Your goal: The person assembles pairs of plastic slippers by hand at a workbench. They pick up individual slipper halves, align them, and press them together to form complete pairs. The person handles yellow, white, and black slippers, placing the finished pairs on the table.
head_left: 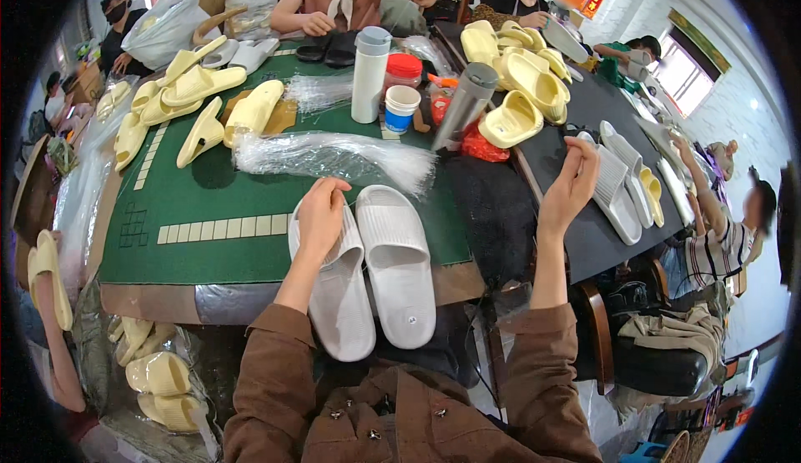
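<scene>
Brn jkt (pixel 409 425) faces grn tbl (pixel 209 263) w/ slippers (pixel 396 275), ppl (pixel 355 0) beyond.

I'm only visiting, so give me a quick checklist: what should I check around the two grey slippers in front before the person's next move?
1. Left hand at the left slipper: ok, it is by the strap.
2. Right hand free: ok, nothing visible in it.
3. Both slippers wholly over the table: not ok, heels reach past its front edge.
4. Toes clear of the plastic bundle: cannot tell.
5. Blue-and-white cup upright: ok.
6. Soles clean: cannot tell, undersides hidden.
</scene>
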`<state>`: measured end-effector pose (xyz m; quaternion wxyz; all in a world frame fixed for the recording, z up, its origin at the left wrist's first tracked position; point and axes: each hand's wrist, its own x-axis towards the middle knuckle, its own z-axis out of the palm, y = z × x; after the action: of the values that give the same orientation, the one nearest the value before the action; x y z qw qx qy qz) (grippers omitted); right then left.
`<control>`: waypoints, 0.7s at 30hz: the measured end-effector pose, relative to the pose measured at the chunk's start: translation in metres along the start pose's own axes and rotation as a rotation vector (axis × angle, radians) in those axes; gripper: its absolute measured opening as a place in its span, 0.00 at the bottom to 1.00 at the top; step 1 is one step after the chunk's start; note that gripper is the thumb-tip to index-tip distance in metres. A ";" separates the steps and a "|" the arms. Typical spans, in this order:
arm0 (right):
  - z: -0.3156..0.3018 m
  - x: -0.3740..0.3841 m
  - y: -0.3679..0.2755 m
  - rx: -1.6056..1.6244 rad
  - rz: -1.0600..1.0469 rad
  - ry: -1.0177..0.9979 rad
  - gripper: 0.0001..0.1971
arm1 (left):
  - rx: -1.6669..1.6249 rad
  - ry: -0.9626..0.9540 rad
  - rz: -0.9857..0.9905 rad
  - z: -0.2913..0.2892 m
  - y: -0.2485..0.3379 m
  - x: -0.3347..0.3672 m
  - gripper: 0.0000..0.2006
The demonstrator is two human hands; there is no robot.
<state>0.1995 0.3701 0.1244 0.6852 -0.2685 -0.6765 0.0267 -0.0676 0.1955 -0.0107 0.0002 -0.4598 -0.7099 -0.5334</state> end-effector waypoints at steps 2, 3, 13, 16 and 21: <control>-0.004 0.001 0.024 -0.068 0.137 -0.128 0.07 | -0.001 -0.006 -0.001 0.001 0.000 0.001 0.07; -0.004 0.000 0.038 -0.100 0.206 -0.192 0.07 | -0.002 -0.007 -0.002 0.002 0.000 0.001 0.07; 0.048 -0.024 0.101 -0.619 -0.021 -0.620 0.26 | -0.006 -0.063 -0.029 0.001 -0.001 0.002 0.06; 0.053 -0.012 0.110 -0.591 -0.080 -0.675 0.22 | -0.017 -0.076 -0.021 0.003 0.002 0.003 0.06; 0.050 0.008 0.099 -0.629 -0.085 -0.608 0.13 | -0.015 -0.069 -0.039 0.001 -0.007 0.001 0.06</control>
<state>0.1851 0.4747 0.0882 0.3404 -0.4158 -0.8331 -0.1309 -0.0725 0.1966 -0.0160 -0.0382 -0.4642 -0.7143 -0.5223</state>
